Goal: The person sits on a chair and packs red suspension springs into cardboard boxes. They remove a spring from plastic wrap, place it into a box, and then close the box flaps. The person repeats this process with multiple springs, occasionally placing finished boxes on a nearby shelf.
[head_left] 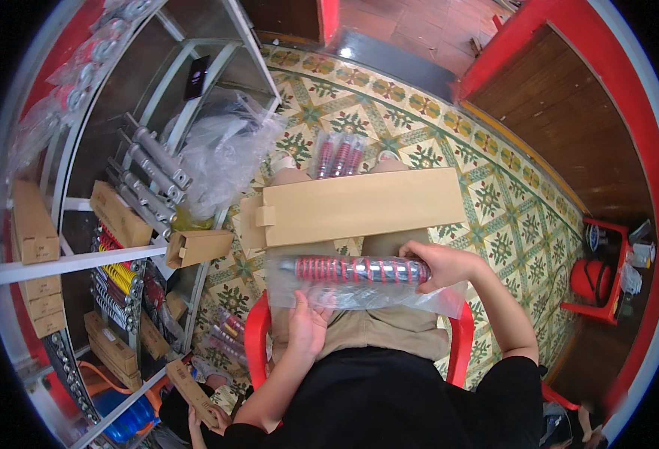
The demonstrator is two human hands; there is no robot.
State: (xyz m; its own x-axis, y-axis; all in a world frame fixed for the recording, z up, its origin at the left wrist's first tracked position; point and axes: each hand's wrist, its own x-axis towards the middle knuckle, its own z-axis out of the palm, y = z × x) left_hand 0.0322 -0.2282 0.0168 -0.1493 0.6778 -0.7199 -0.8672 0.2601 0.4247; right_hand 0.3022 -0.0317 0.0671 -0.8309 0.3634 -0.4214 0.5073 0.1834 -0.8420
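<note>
Across my lap lies a shock absorber (359, 270) with a red coil spring, in a clear plastic bag (374, 299). My right hand (445, 266) is closed round its right end through the plastic. Below its left part is my left hand (309, 323), palm up, thumb and fingers apart; its fingertips meet the loose film and are partly hidden by it. A long brown cardboard box (363, 206) rests across my knees just beyond, its flap (253, 222) standing out at the left end.
Bagged red-spring shock absorbers (338, 156) lie on the tiled floor past my knees. At left, a metal shelf (75, 258) holds metal tubes (150, 165), boxes and crumpled plastic (228, 150). Another person's hands hold a box (192, 393) at lower left. A red stool (606, 277) stands right.
</note>
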